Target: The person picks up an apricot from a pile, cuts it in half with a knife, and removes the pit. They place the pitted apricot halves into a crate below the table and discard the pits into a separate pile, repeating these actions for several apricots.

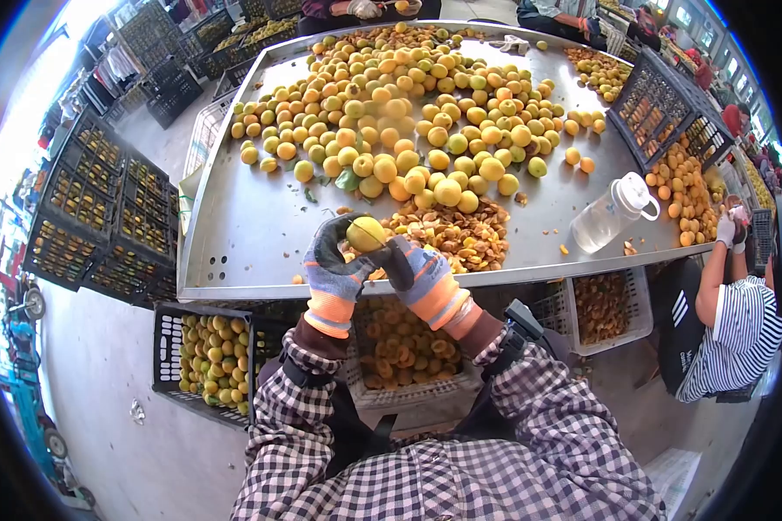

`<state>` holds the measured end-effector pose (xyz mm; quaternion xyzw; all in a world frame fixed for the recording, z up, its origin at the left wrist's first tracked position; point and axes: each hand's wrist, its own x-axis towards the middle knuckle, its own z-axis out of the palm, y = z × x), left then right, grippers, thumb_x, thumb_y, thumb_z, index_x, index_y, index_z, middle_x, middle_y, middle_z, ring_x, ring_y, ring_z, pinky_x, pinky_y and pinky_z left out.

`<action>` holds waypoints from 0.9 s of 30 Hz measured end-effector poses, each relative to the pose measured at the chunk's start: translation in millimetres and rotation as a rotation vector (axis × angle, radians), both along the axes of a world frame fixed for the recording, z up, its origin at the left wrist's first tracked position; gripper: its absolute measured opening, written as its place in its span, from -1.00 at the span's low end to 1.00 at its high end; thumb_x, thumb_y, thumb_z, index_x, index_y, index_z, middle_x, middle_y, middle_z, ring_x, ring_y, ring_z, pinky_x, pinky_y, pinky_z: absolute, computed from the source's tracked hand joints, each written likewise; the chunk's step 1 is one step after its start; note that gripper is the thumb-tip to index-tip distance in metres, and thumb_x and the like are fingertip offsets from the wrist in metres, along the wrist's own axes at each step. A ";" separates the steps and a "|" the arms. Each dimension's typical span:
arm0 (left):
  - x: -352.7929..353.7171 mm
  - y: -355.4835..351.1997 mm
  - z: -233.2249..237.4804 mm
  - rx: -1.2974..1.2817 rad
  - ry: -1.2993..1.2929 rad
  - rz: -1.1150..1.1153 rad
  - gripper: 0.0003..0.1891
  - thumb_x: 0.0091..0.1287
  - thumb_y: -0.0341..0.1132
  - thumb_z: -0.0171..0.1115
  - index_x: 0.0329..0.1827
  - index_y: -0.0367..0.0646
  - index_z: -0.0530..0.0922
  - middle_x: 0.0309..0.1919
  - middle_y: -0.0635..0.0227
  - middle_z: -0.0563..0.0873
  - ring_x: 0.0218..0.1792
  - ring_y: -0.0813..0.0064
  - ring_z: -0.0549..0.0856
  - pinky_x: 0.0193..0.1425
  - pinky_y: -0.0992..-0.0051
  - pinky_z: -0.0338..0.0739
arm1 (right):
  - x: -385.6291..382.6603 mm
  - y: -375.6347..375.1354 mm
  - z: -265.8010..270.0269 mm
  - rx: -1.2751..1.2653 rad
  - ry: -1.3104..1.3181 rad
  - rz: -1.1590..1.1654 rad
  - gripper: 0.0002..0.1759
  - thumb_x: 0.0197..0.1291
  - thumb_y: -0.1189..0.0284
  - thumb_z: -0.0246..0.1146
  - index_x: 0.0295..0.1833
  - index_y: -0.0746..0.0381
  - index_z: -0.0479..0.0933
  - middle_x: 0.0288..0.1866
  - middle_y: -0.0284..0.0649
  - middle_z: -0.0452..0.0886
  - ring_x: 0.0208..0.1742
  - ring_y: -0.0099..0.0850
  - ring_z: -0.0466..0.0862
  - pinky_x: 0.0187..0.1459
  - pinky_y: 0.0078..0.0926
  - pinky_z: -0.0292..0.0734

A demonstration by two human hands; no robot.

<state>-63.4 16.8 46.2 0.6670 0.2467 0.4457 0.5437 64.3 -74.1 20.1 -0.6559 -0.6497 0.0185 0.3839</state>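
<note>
Apricot, yellow and whole, is held just above the near edge of the table. The left hand has its gloved fingers curled around the fruit from 9 o'clock and is grasping it firmly. The right hand comes in from 3 o'clock with its fingertips against the fruit's side. The glove hides whether they truly grip it, so I cannot tell.

This looks like the moment of splitting a fruit open. To do it well, the thumbs probably belong on the seam, with the two hands twisting against each other rather than squeezing, so the flesh does not bruise. Working low over the table would keep any dropped piece from going far.

At 2 o'clock, just beside the hands, lies a pile of split halves. At 12 o'clock the heap of whole fruit spreads across the table. A clear water bottle lies on its side well out at 3 o'clock. Beyond it, a co-worker in a striped shirt is at the table's right end.

Below the table edge, at 6 o'clock, a crate of halves stands under the hands. A dark crate of whole fruit is on the floor at 8 o'clock.
</note>
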 end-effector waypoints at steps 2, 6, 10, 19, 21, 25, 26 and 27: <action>-0.6 -0.4 0.8 0.042 0.001 0.009 -0.42 -0.07 -0.54 0.59 0.07 -0.27 0.55 -0.03 0.33 0.65 0.01 0.50 0.62 0.20 0.45 0.54 | -0.4 -0.1 0.5 0.011 -0.003 0.006 -0.79 0.13 0.55 0.16 -0.09 0.23 0.43 -0.38 -0.08 0.52 -0.39 -0.07 0.63 -0.44 -0.19 0.51; -1.3 0.4 1.5 0.031 0.005 -0.003 -0.42 -0.07 -0.54 0.59 0.07 -0.26 0.55 -0.02 0.32 0.64 0.02 0.46 0.61 0.22 0.43 0.52 | 0.8 -1.7 4.0 -0.043 0.007 0.003 -0.78 0.13 0.54 0.17 -0.08 0.24 0.42 -0.37 -0.06 0.54 -0.38 -0.07 0.64 -0.43 -0.19 0.52; -1.1 2.0 3.0 0.282 0.029 0.072 -0.41 -0.09 -0.53 0.59 0.07 -0.26 0.54 -0.02 0.29 0.65 0.02 0.41 0.62 0.20 0.40 0.52 | -2.0 -8.7 17.7 0.049 0.010 -0.029 -0.77 0.14 0.53 0.17 -0.06 0.24 0.42 -0.36 -0.07 0.55 -0.37 -0.08 0.65 -0.43 -0.21 0.54; 0.9 3.7 3.7 0.434 0.084 0.197 -0.39 -0.18 -0.48 0.61 0.03 -0.21 0.58 -0.02 0.22 0.67 0.02 0.25 0.64 0.15 0.36 0.51 | -1.4 -3.9 9.6 -0.065 0.028 -0.034 -0.79 0.18 0.49 0.17 -0.05 0.24 0.42 -0.36 -0.07 0.57 -0.38 -0.09 0.66 -0.44 -0.20 0.54; 0.6 2.2 7.9 0.499 0.098 0.227 -0.38 -0.20 -0.47 0.62 0.04 -0.20 0.58 -0.03 0.23 0.67 0.01 0.24 0.64 0.14 0.34 0.51 | -2.0 -5.3 11.0 -0.055 0.037 -0.035 -0.80 0.19 0.48 0.17 -0.06 0.23 0.42 -0.37 -0.07 0.56 -0.38 -0.09 0.66 -0.44 -0.20 0.54; -0.6 4.0 8.9 0.593 0.155 0.278 -0.36 -0.21 -0.44 0.64 0.04 -0.21 0.58 -0.03 0.24 0.67 0.00 0.28 0.65 0.13 0.35 0.53 | -2.7 -2.8 9.3 -0.095 0.055 -0.039 -0.82 0.21 0.47 0.17 -0.08 0.24 0.41 -0.37 -0.06 0.56 -0.37 -0.08 0.65 -0.43 -0.20 0.53; -1.3 4.1 8.8 0.497 0.132 0.228 -0.37 -0.19 -0.46 0.64 0.04 -0.23 0.58 -0.05 0.26 0.68 -0.02 0.33 0.65 0.13 0.36 0.54 | -2.8 -1.2 6.5 -0.093 0.054 -0.039 -0.82 0.21 0.47 0.17 -0.08 0.24 0.41 -0.37 -0.06 0.56 -0.37 -0.08 0.65 -0.43 -0.20 0.53; -1.6 4.1 8.6 0.401 0.110 0.177 -0.37 -0.18 -0.47 0.64 0.05 -0.26 0.57 -0.07 0.27 0.70 -0.03 0.38 0.66 0.12 0.38 0.55 | -2.6 0.5 2.4 -0.078 0.027 -0.034 -0.81 0.22 0.47 0.17 -0.08 0.24 0.41 -0.37 -0.05 0.56 -0.36 -0.08 0.65 -0.43 -0.20 0.53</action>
